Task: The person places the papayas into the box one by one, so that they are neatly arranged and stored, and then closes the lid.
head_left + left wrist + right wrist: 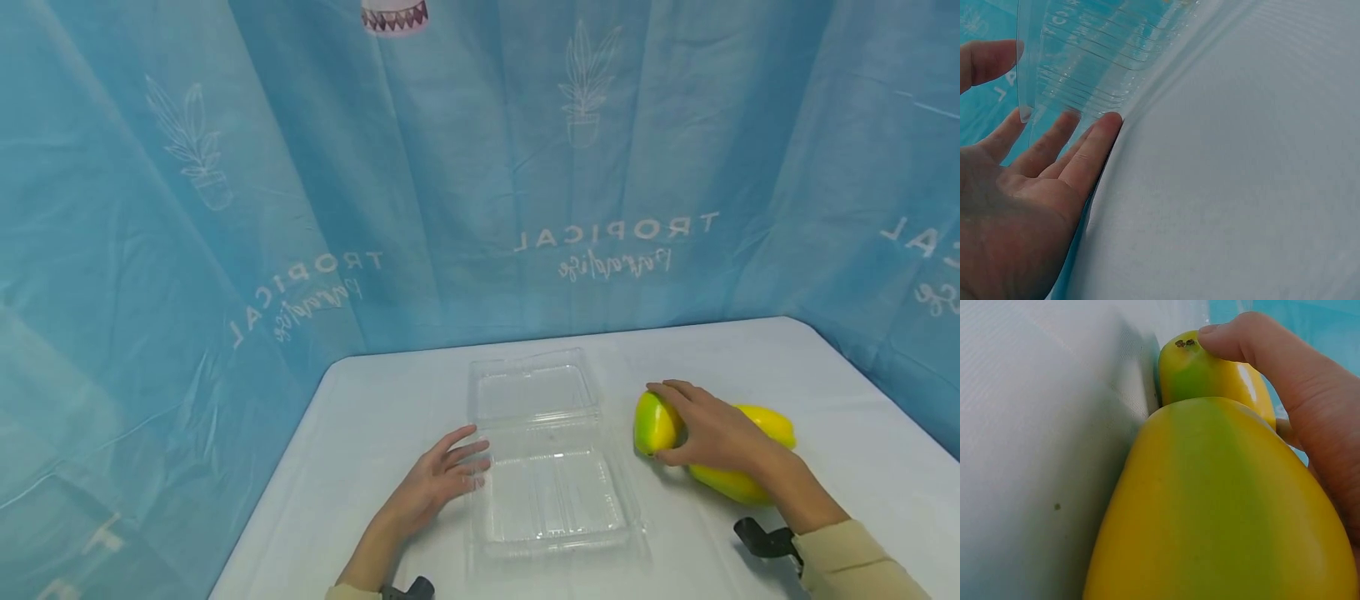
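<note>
Our right hand [716, 429] is closed around a green-and-yellow fruit [651, 425], thumb at one end, just right of the clear container. Our left hand [438, 479] has its fingers apart, their tips touching the container's left edge. More yellow fruit [731, 485] shows on both sides of our right hand and forearm, which cover its middle, so we cannot tell whether it is one piece or two. A black fitting [765, 540] sits at our right wrist. The clear container [551, 546] lies open, thin ribbed plastic, its rectangular lid [534, 390] folded back. The fruit is rounded, smooth and glossy; the gripped one bears small brown marks. Fine-woven white cloth covers the bench [397, 400]. Beyond, the creased blue curtain [465, 208] reads "TROPICAL Paradise", mirrored, beside potted-plant prints.
</note>
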